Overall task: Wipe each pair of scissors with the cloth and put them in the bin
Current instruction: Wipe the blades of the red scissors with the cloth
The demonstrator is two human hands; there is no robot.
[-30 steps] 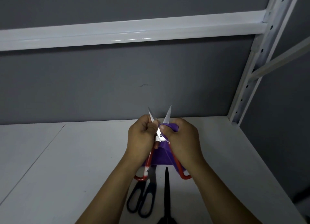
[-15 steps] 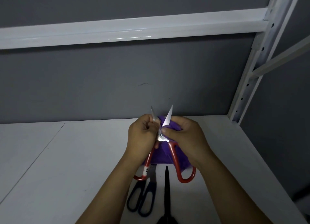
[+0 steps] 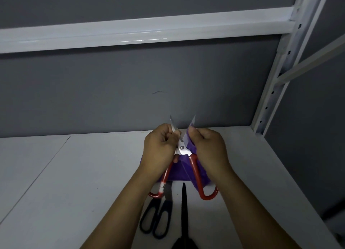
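"Two hands! What do they hold?"
"The left hand [image 3: 160,146] grips one blade of the red scissors [image 3: 194,166]. They are open wide, tips up. The right hand [image 3: 207,148] pinches the purple cloth [image 3: 179,171] round the other blade."
"Where are they?"
"Up above the bench [image 3: 84,183]. The blue scissors [image 3: 166,205] and black scissors [image 3: 183,207] lie flat below."
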